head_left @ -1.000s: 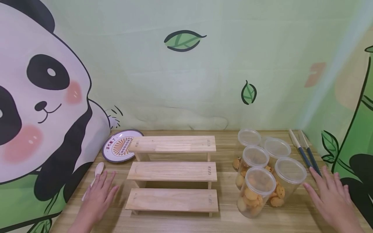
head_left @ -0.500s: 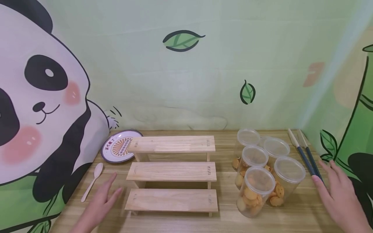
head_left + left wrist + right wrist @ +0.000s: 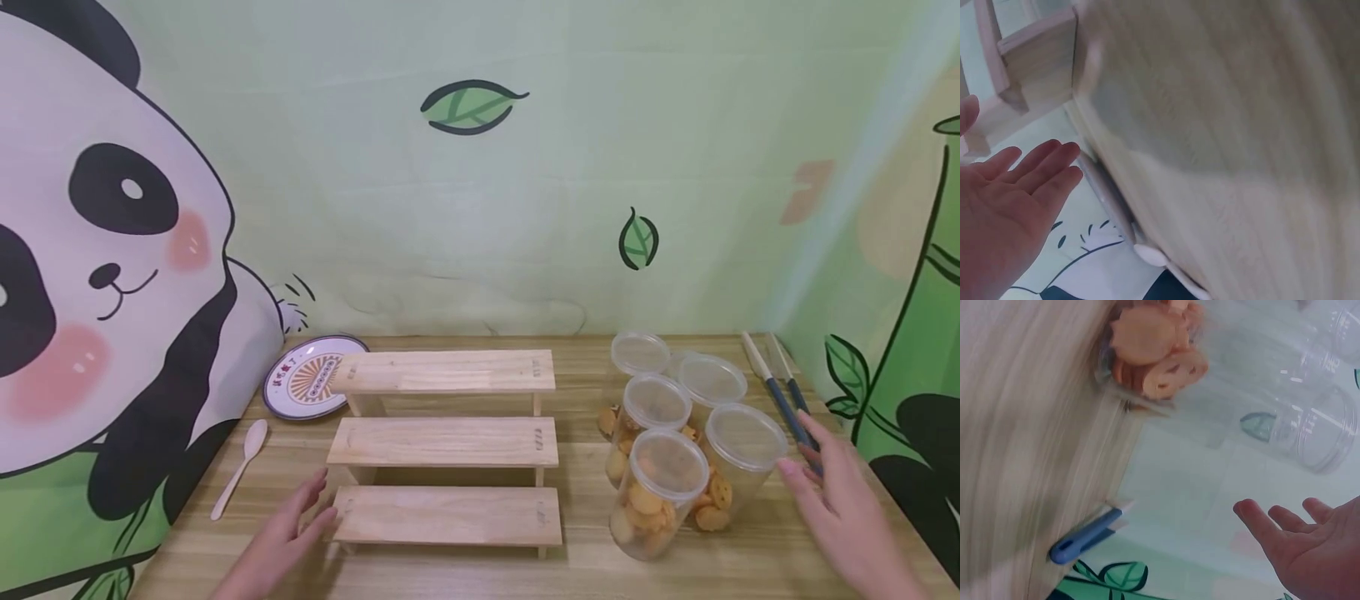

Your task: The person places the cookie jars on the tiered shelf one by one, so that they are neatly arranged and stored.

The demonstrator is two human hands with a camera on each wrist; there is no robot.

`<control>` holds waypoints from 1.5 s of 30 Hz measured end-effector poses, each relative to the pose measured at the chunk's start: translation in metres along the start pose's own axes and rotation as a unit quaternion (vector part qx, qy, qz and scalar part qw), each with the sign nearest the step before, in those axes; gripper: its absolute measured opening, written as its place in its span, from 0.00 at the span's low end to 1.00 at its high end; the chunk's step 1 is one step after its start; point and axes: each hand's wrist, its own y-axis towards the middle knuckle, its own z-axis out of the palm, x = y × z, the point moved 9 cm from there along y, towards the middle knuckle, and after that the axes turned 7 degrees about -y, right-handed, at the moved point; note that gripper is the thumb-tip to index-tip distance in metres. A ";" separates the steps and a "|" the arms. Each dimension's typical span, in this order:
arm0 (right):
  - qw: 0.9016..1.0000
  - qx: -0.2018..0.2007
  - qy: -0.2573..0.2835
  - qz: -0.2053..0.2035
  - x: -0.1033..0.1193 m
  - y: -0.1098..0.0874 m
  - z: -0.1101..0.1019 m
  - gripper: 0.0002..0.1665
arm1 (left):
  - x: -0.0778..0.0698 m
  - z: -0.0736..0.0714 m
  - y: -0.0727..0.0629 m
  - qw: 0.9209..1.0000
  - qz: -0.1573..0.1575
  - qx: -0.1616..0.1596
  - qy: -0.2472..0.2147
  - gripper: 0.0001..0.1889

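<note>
My left hand (image 3: 281, 537), fingers extended and holding nothing, is beside the left end of the lowest step of a three-step wooden stand (image 3: 442, 512). Its palm (image 3: 1004, 219) shows in the left wrist view, apart from the stand. My right hand (image 3: 843, 508) holds nothing, fingers loosely extended, to the right of several clear lidded jars. The nearest jar (image 3: 660, 500) and the jar closest to that hand (image 3: 750, 442) contain cookies (image 3: 1150, 337). Past my right fingertips lie two blue-handled utensils (image 3: 783, 400) with pale ends; their exact kind is unclear.
A pale spoon (image 3: 243, 462) lies left of the stand. Behind it, a decorated plate (image 3: 300, 387) is partly covered by the top step. A panda-printed cloth (image 3: 480, 233) borders the wooden table (image 3: 465, 579) at the back and sides.
My left hand has moved right, off the spoon and toward the stand. The right hand shifted right, then back left toward the jars. The objects have stayed in place.
</note>
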 end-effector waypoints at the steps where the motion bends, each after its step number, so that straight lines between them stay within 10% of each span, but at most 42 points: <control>1: 1.000 0.009 0.014 0.005 0.000 0.000 0.003 0.40 | 0.002 0.003 0.000 1.000 -0.007 0.004 -0.005 0.33; 17: 0.999 -0.008 0.033 0.027 0.004 0.009 0.020 0.59 | 0.016 0.019 0.003 0.998 -0.051 0.021 -0.032 0.32; 45: 0.999 -0.028 0.019 0.005 0.019 0.006 -0.005 0.49 | 0.018 0.017 0.002 0.999 -0.053 0.008 -0.010 0.33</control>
